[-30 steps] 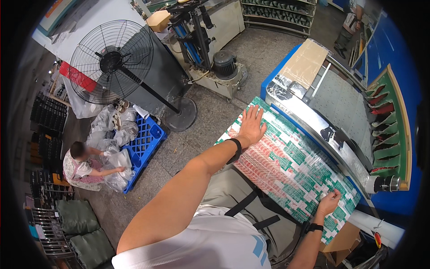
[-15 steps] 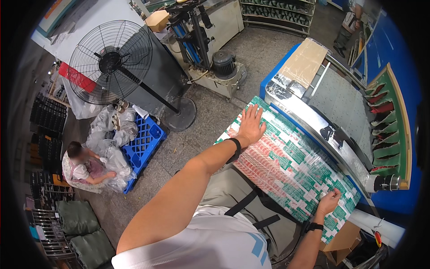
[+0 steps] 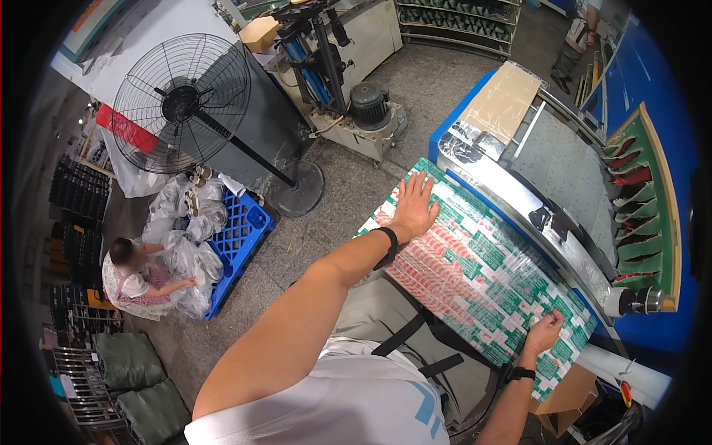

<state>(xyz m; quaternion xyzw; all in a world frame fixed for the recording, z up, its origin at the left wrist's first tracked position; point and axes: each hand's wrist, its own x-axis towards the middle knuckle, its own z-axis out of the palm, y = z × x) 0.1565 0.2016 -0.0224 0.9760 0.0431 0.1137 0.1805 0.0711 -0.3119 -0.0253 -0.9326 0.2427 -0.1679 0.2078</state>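
Left hand (image 3: 415, 211) lay flat, fingers spread and holding nothing, pressed palm-down on the far-left end of the stack of printed sheets (image 3: 482, 285), green-and-white and red-and-white in a tiled pattern. Right hand (image 3: 545, 331) sat at the near-right corner of the same stack, fingers curled, thumb and forefinger seemingly pinching the sheet edge; whether a single sheet was truly caught could not be told. Stack rested on the bench (image 3: 552, 237), alongside its metal front rail, with a perforated grey feed plate (image 3: 567, 170) beyond and a green slotted rack (image 3: 638, 215) further right. Step in hand judged as squaring or steadying the pile while lifting a corner. Next move would likely call for steady downward pressure at the left and a clean peel at the right, without dragging lower sheets. Further out: a pedestal fan (image 3: 185, 111), a blue pallet (image 3: 237, 241), a seated person (image 3: 137, 278) among plastic bags.
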